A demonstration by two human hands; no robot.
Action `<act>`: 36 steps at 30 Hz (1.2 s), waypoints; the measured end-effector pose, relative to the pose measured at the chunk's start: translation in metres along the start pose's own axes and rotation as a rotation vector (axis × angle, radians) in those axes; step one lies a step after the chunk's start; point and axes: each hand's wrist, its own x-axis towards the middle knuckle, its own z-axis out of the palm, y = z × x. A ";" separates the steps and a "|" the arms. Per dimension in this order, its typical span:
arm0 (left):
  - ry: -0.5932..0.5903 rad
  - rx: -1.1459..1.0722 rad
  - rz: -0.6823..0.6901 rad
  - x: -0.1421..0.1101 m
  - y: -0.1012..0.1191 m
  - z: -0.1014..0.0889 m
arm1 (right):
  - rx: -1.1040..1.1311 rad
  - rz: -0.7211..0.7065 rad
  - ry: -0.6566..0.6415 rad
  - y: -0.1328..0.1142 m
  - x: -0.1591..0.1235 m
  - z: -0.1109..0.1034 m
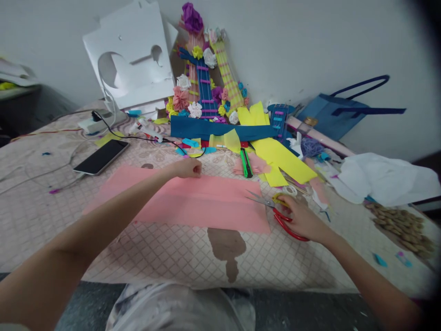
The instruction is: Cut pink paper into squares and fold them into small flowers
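Observation:
A wide sheet of pink paper (206, 209) lies flat across the middle of the table. My left hand (189, 168) is closed at the sheet's far edge; whether anything is pinched in its fingers is hidden. At the sheet's right end my right hand (299, 216) grips a pair of scissors (279, 216) with red and yellow handles. The scissor blades are parted and point left over the paper's right edge. Just beyond the sheet lies a green and black utility knife (246, 163), on folded pink scraps.
Blue paper (220, 128) and yellow paper (285, 158) lie at the back, before flower-decorated cardboard pieces (206, 87). A phone (101, 156) with a cable and a glue gun (146, 131) are left. Peanuts (403, 227) and a white bag (386, 179) sit right.

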 end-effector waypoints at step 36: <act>0.319 0.222 -0.948 -0.159 -0.176 -0.036 | 0.030 -0.083 0.061 -0.007 0.023 0.019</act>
